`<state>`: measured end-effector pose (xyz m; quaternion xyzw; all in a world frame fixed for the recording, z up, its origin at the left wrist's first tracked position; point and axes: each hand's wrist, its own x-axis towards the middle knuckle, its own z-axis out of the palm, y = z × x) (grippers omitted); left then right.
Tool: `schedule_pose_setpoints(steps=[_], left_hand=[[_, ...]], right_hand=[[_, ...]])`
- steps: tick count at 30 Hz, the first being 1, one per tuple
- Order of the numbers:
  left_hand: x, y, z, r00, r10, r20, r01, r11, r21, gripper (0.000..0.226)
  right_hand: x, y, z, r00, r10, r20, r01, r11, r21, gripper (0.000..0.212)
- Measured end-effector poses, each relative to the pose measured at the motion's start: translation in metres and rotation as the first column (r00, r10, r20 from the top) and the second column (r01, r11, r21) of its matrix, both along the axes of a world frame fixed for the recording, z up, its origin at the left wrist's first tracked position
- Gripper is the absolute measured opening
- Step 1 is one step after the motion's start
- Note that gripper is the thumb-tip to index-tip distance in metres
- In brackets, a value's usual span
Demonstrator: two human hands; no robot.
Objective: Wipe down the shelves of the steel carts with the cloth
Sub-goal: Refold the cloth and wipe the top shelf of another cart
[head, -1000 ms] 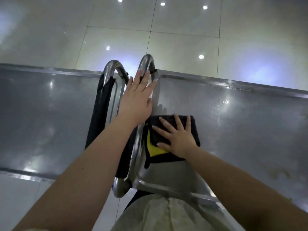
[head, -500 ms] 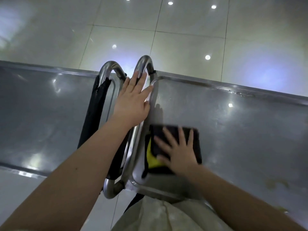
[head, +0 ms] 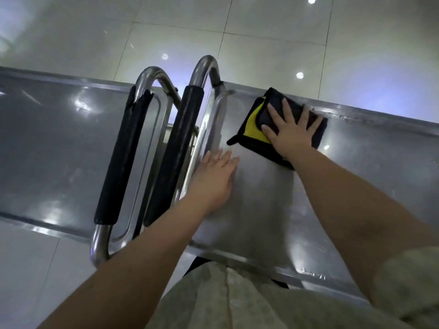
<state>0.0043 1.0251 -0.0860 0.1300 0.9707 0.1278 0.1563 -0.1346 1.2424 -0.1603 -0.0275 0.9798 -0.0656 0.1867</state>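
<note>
Two steel carts stand side by side, the right cart's top shelf (head: pixel 344 186) and the left cart's top shelf (head: pixel 52 150). A folded dark cloth with a yellow inner face (head: pixel 255 125) lies near the far rim of the right shelf. My right hand (head: pixel 291 132) presses flat on it with fingers spread. My left hand (head: pixel 212 178) lies flat and open on the right shelf beside its left rim, holding nothing.
Two tubular steel handles with black foam grips (head: pixel 118 162) (head: pixel 175 150) rise between the shelves. Glossy pale floor tiles (head: pixel 261 27) lie beyond the far rims. My light-coloured clothing (head: pixel 225 300) is against the near rim.
My right hand has pushed the cloth from near the front of the right shelf to its far rim. My left hand has come off the handle and down onto the shelf.
</note>
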Motion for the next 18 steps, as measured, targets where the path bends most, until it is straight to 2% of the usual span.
schedule_pose_setpoints(steps=[3,8,11,14,18], left_hand=[[0.007,0.001,-0.035,0.991,0.105,0.085,-0.098,0.992,-0.080,0.060],[-0.002,-0.004,-0.056,0.998,0.064,-0.016,-0.065,0.998,-0.020,0.055],[-0.011,0.006,-0.061,0.999,0.013,-0.042,-0.014,0.999,-0.043,0.054],[-0.011,0.022,-0.070,0.998,-0.066,-0.020,0.064,0.994,-0.089,0.056],[-0.018,0.024,-0.078,0.996,-0.054,-0.072,0.048,0.995,-0.085,0.055]], right_hand=[[0.044,-0.008,-0.002,0.995,0.094,-0.010,-0.094,0.995,0.021,0.067],[0.202,-0.002,0.004,0.947,0.318,-0.042,-0.320,0.946,-0.058,0.067],[0.281,0.009,0.001,0.876,0.482,-0.025,-0.483,0.873,-0.073,0.068],[0.287,0.017,0.000,0.829,0.557,-0.037,-0.559,0.828,-0.055,0.068],[0.260,0.022,0.002,0.832,0.553,-0.038,-0.554,0.829,-0.071,0.067]])
